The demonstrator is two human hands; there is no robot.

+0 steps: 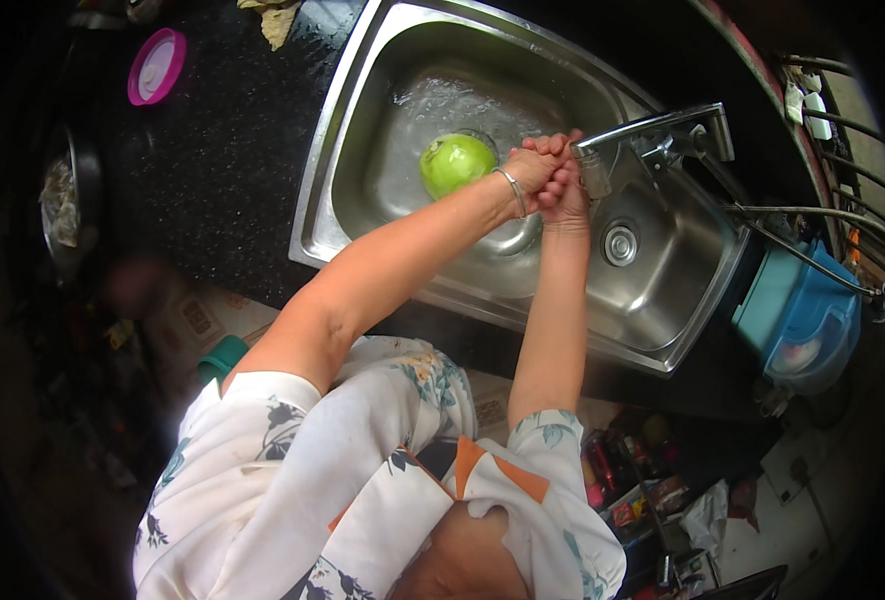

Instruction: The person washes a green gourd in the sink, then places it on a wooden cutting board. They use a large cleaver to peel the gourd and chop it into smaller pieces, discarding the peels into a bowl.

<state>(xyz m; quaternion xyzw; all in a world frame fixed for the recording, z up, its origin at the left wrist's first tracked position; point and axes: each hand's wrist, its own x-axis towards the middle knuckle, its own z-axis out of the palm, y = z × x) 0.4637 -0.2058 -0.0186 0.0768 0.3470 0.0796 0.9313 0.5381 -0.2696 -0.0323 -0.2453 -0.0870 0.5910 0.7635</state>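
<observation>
My left hand (534, 171), with a metal bangle at the wrist, and my right hand (566, 199) are clasped together under the spout of a chrome faucet (652, 129), above the divider of a double-bowl stainless steel sink (382, 150). The fingers overlap, and whether anything lies between the palms is hidden. Just beyond the bangled wrist, a round green fruit or vegetable (456, 163) rests in the larger bowl, where water ripples. A clear, glass-like object (595, 176) shows beside the hands below the spout.
A pink-rimmed lid (156, 67) and a crumpled yellowish cloth (279, 24) lie on the black speckled counter (210, 165). A metal bowl (71, 199) stands at its far side. Blue plastic containers (810, 315) are beside the sink, near metal bars (855, 157).
</observation>
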